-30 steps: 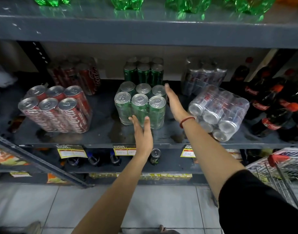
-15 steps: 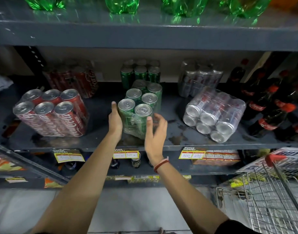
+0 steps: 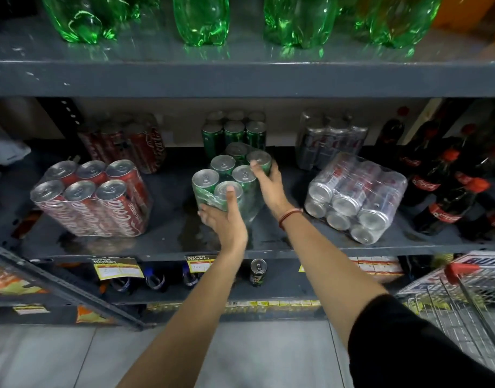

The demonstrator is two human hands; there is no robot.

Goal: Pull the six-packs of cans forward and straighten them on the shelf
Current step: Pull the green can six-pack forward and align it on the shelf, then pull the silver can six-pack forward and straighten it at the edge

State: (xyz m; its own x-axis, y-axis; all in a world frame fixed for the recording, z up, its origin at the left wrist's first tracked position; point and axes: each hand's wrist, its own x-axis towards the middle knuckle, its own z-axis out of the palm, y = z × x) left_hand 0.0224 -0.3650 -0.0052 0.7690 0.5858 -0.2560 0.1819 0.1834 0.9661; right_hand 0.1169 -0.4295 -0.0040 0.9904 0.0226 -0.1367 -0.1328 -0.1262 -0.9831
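Note:
A shrink-wrapped green six-pack (image 3: 229, 175) stands at the middle of the grey shelf (image 3: 168, 242), turned at an angle with one narrow end toward me. My left hand (image 3: 224, 217) grips its near end, thumb up on a can top. My right hand (image 3: 268, 180) holds its right side, fingers over the far right can. A red six-pack (image 3: 92, 200) stands to the left. A silver six-pack (image 3: 355, 197) lies on its side to the right. Further back stand another red pack (image 3: 128, 141), green pack (image 3: 235, 130) and silver pack (image 3: 330, 138).
Dark cola bottles (image 3: 448, 186) fill the shelf's right end. Green plastic bottles (image 3: 201, 18) stand on the shelf above. A wire shopping trolley (image 3: 465, 298) with a red handle sits at lower right. A lone can (image 3: 258, 271) and price tags hang below the shelf edge.
The green six-pack has been turned from square to angled. My left hand moved from its left side to its near end, and my right hand went from the front to the far right side.

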